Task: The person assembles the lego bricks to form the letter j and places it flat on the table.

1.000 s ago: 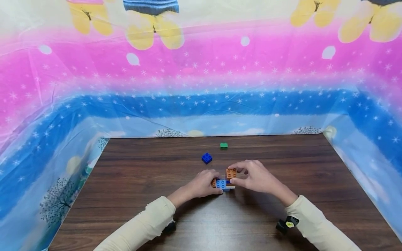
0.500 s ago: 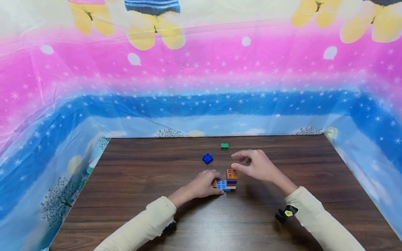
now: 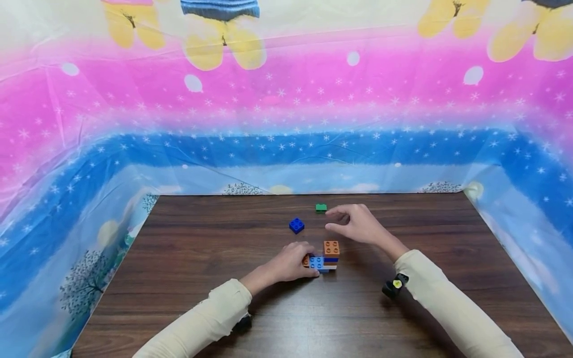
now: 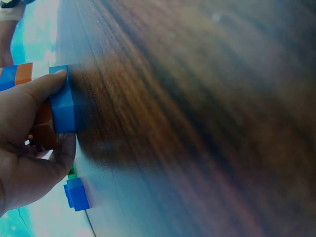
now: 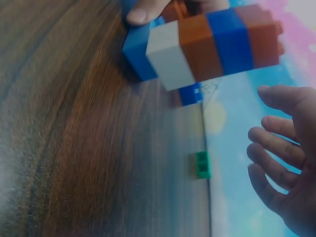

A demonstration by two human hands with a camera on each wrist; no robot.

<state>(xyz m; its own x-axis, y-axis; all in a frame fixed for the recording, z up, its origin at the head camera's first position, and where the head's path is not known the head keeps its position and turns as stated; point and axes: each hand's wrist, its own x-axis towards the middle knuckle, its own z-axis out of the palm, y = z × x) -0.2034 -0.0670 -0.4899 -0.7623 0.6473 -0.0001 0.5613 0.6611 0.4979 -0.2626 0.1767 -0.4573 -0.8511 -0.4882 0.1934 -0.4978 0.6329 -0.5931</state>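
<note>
My left hand [image 3: 288,262] grips the low end of a toy brick build [image 3: 330,259], thumb in front and fingers behind. In the right wrist view the build's tall end stacks a light blue brick [image 5: 140,54], a white brick [image 5: 169,55], an orange one [image 5: 201,47], a dark blue one [image 5: 231,40] and an orange top brick [image 5: 261,37]. My right hand [image 3: 360,226] hovers beyond the stack with nothing held, fingers apart and loosely bent. Close to its fingertips in the head view lies a small green brick [image 3: 321,209]. A loose dark blue brick [image 3: 296,225] sits left of it.
The dark wooden table [image 3: 201,233] ends at a back edge just behind the green brick. A printed cloth backdrop [image 3: 286,149] rises behind and along both sides. A black wrist camera [image 3: 395,285] hangs under the right sleeve.
My right hand has let go of the orange brick, now on top of the stack. It has moved away from me toward the green brick. The left hand keeps its hold.
</note>
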